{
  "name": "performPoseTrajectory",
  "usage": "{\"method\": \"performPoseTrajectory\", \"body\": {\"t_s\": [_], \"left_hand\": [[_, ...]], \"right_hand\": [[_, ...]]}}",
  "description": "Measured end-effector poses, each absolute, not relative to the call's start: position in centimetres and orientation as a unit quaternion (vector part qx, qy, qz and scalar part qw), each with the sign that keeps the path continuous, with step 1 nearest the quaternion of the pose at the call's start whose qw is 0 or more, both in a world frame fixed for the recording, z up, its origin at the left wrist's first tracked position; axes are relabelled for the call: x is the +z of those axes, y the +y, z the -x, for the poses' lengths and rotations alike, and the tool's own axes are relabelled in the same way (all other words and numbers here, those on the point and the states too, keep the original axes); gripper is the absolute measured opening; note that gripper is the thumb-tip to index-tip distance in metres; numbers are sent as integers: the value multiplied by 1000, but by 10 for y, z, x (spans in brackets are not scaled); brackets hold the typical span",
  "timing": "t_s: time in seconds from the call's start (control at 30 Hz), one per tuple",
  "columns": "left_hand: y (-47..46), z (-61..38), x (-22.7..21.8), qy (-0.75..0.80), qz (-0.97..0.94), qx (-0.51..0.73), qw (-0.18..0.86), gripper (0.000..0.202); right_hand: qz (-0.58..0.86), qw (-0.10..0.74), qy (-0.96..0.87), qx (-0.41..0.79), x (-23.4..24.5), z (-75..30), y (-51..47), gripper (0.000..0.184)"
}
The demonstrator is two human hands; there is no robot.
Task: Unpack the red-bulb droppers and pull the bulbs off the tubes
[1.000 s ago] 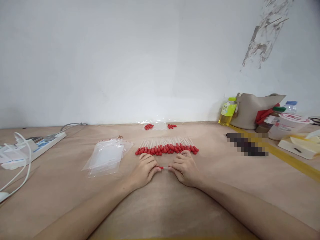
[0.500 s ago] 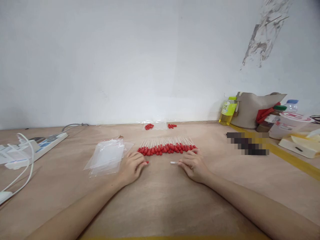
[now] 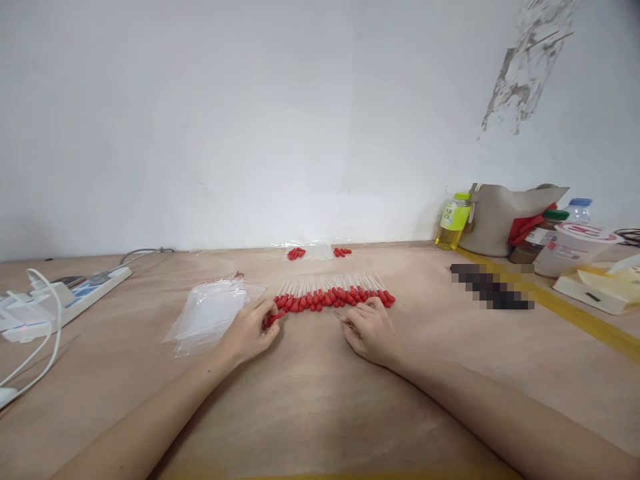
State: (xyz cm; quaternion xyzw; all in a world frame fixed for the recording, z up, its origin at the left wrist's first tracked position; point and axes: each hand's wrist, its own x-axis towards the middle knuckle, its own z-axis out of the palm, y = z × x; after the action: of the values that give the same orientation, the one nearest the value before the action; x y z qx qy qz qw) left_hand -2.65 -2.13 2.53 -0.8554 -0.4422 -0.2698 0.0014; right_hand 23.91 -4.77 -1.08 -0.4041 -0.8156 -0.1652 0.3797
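A red rubber bulb [image 3: 271, 321] sits in the left hand [image 3: 251, 332], pinched between thumb and fingers over the middle of the brown table [image 3: 320, 417]. The right hand [image 3: 373, 335] is closed narrowly around a slim clear tube [image 3: 339, 316], whose tip pokes out toward the left; the rest is hidden by the fingers.

Just beyond both hands lies a row of droppers [image 3: 333, 298], red bulbs toward the table's near edge and pale stems toward its far edge. The left hand is at the row's left end, the right hand by its right half; whether either touches it I cannot tell.

Left of the row, clear zip bags [image 3: 213, 317] overlap in a loose stack. By the far edge, two small heaps of red bulbs [image 3: 296, 253] lie apart at a clear plastic bag [image 3: 320, 253].

A power strip [image 3: 103, 290] with a white cable [image 3: 59, 313] runs along the left edge. Toward the far right corner stand a lime-capped bottle [image 3: 451, 225], a grey bag [image 3: 493, 223], a green-lidded jar [image 3: 540, 239] and a white tub [image 3: 563, 257]. A dark object [image 3: 493, 290], pixelated, lies nearer, beside yellow tape [image 3: 583, 323].
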Motion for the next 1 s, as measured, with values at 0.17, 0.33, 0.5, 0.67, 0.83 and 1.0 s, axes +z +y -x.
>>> {"method": "performPoseTrajectory", "body": {"t_s": [0.17,0.33,0.5,0.67,0.83,1.0], "left_hand": [[-16,32,26,-478,842,-249,-29,9],[-10,37,22,-496,828,-251,-69,14],[-8,39,18,-516,806,-268,-109,24],[0,34,19,-552,774,-303,-72,30],[16,28,25,-611,737,-286,-40,34],[23,24,23,-644,729,-232,-27,35]], "right_hand": [[381,335,-835,-213,-10,-231,-39,19],[378,303,-861,-152,-9,-226,-37,18],[394,292,-866,-94,-5,-227,-42,37],[398,283,-870,-72,-2,-228,-43,40],[409,297,-861,-60,0,-228,-46,48],[409,326,-850,-59,1,-231,-51,46]]}}
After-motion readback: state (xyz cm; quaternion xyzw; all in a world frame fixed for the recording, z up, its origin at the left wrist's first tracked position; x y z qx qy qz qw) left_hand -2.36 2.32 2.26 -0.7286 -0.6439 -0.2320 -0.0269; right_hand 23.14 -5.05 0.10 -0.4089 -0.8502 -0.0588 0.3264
